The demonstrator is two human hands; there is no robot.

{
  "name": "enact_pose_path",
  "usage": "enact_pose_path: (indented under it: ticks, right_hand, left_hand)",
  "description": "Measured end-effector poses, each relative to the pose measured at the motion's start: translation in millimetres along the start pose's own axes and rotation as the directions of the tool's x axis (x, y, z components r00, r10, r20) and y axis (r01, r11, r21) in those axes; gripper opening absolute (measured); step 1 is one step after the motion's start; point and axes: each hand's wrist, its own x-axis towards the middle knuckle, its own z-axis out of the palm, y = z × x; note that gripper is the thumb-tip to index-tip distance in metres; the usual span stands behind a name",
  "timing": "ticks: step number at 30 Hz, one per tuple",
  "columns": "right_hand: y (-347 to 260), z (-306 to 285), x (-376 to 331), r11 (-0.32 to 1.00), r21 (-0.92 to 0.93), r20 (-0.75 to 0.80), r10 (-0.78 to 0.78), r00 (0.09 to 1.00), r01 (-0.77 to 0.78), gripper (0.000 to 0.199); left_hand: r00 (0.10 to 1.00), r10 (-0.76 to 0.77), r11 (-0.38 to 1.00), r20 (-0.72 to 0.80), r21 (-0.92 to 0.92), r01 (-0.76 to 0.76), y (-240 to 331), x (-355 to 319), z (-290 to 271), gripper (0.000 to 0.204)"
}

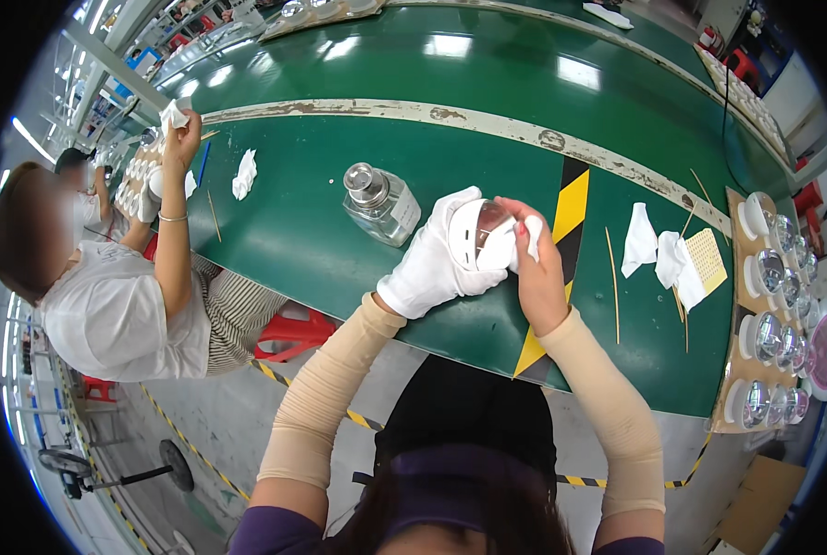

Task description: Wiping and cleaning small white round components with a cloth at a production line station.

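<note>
My left hand (435, 262), in a white glove, grips a round white part with a shiny reflective bowl inside (477, 232), held above the green table (321, 222). My right hand (536, 268) is bare and presses a small white cloth (528, 235) against the part's rim. Both forearms wear beige sleeves.
A glass bottle with a metal stopper (380, 203) stands left of my hands. White cloths (656, 252), thin wooden sticks (611, 283) and a tray of similar reflector parts (769, 319) lie to the right. A seated person (122, 296) works at the left, holding a cloth up.
</note>
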Motion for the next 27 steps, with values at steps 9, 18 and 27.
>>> enact_pose_path:
  ticks: [9,18,27]
  right_hand:
    - [-11,15,-1,0.873,-0.379,0.080,-0.299,0.951,0.307,0.045]
    - [10,-24,74,0.880,-0.470,-0.170,-0.161,0.972,0.063,0.036]
    - [-43,-10,-31,0.632,-0.518,0.454,-0.368,0.811,0.576,0.044]
  left_hand:
    - [0.995,-0.104,0.887,-0.005,-0.454,0.091,-2,-7,-3,0.090]
    - [0.982,-0.186,0.941,-0.002,-0.289,0.178,7,0,-1,0.105]
    - [0.992,-0.122,0.805,0.037,-0.581,0.121,-6,-3,7,0.086]
